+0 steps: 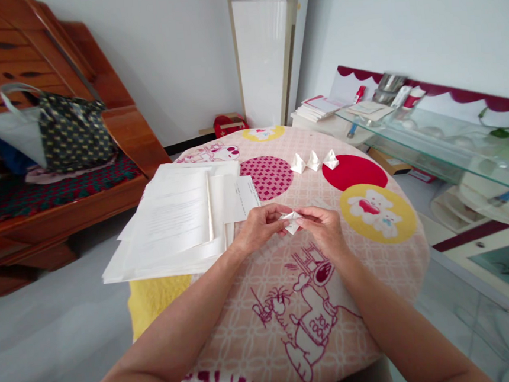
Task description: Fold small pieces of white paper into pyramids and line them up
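Between my two hands, just above the patterned tablecloth point(262, 279), is a small white folded paper piece point(292, 223). My left hand point(260, 225) pinches its left side, and my right hand point(325, 223) grips the right side with thumb and fingers. Its top shows creased, pointed flaps. Farther back on the table stand three finished-looking folded paper pieces in a row: a left one point(297, 163), a middle one point(313, 160) and a right one point(331, 160). A loose stack of white paper sheets point(176, 215), some printed, lies left of my left hand.
To the left is a wooden bench point(119, 125) with a dark patterned bag point(75, 132) on it. A glass-topped cabinet point(445, 132) with cups and papers runs along the right wall. Behind the table stands a tall white appliance point(263, 53), with a red item point(230, 126) on the floor nearby.
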`<state>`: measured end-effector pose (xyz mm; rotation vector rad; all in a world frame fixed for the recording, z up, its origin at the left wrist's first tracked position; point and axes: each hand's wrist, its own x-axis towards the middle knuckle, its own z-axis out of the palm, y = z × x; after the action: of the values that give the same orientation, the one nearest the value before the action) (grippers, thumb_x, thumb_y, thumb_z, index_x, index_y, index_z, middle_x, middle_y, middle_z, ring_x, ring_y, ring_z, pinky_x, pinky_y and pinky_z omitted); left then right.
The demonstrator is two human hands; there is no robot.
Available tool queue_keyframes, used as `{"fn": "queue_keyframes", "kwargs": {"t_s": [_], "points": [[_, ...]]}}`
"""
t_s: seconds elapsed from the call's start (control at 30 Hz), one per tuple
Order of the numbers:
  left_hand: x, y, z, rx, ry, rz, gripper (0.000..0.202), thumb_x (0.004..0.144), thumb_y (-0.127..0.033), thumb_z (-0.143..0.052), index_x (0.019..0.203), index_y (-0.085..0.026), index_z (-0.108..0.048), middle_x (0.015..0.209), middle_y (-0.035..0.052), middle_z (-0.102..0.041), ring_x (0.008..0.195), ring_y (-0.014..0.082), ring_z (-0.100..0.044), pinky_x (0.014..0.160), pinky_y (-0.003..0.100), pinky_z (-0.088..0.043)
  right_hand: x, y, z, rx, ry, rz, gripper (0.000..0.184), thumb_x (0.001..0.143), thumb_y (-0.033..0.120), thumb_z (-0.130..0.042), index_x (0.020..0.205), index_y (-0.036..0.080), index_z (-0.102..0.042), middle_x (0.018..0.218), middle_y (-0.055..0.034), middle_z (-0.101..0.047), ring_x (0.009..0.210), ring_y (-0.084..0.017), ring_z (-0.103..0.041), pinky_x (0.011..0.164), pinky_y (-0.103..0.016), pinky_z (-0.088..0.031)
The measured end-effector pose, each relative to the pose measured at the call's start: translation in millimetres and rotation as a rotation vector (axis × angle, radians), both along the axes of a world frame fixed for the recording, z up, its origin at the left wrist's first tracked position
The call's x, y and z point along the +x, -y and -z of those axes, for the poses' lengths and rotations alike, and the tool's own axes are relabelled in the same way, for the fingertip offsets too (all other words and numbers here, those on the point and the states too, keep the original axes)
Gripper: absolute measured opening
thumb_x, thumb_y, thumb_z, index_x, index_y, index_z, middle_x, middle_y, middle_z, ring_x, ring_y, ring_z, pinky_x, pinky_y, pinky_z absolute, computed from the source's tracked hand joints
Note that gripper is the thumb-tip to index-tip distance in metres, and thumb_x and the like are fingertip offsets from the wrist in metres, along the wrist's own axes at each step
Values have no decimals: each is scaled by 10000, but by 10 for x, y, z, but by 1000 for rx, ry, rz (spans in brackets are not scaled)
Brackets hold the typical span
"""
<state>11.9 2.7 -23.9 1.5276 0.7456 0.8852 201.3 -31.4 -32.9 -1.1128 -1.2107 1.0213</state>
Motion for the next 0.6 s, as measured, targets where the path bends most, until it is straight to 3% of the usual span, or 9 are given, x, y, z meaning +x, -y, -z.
{"fn": "queue_keyframes", "kwargs": {"t_s": [0.17, 0.33, 0.43, 0.6], "points": [[-5, 6, 7, 35, -205, -48, 330, 847, -318, -700, 1112, -123, -717, 738, 30, -725, 637, 139, -669, 626, 242, -534, 59, -33, 32, 115, 258, -20, 108, 753, 247, -713, 814, 200, -787, 807, -50, -766, 714, -202, -699, 661, -320, -556], [20, -1, 21, 366, -650, -200, 194, 770, -194, -733, 954, -185, -793, 952, 42, -736, 819, 176, -662, 770, 285, -526, 94, -74, 77, 237, 583, -17, 153, 723, 94, -672, 733, 212, -767, 896, -68, -756, 867, -223, -699, 801, -348, -545], [33, -15, 46, 479, -727, -252, 179, 746, -168, -752, 920, -176, -792, 1065, 74, -716, 969, 209, -646, 882, 319, -518, 86, -80, 84, 271, 631, -29, 177, 737, 67, -670, 787, 204, -770, 911, -73, -747, 873, -218, -694, 790, -334, -540], [27, -20, 64, 450, -746, -233, 168, 801, -185, -697, 949, -167, -774, 884, 42, -710, 786, 164, -630, 764, 281, -513, 28, -71, 91, 297, 655, -34, 174, 792, 68, -649, 845, 193, -758, 833, -52, -722, 758, -187, -664, 702, -298, -507]]}}
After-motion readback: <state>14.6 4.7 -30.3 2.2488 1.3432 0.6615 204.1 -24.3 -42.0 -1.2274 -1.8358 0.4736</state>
